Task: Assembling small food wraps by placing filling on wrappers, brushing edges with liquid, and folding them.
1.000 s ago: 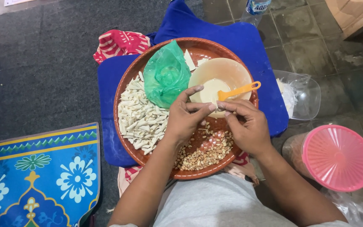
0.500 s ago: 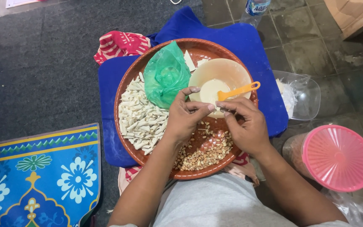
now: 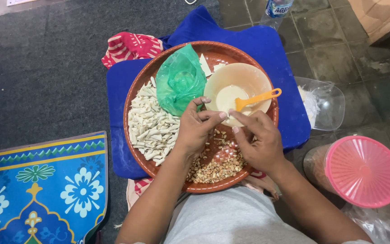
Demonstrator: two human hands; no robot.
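While both hands meet over the middle of the round brown tray [image 3: 136,135], the left hand [image 3: 197,131] and right hand [image 3: 258,142] pinch one small white wrapper [image 3: 229,114] between their fingertips, just beside one bowl [image 3: 244,79], one orange spoon [image 3: 258,98] and one green bag [image 3: 179,81].

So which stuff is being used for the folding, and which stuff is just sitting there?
In use:
left hand and right hand, pinching a small white wrapper
brown tray
pile of folded white cones
peanuts
bowl of white paste with orange spatula

Just lying about:
pink lid
clear tub
water bottle
patterned mat
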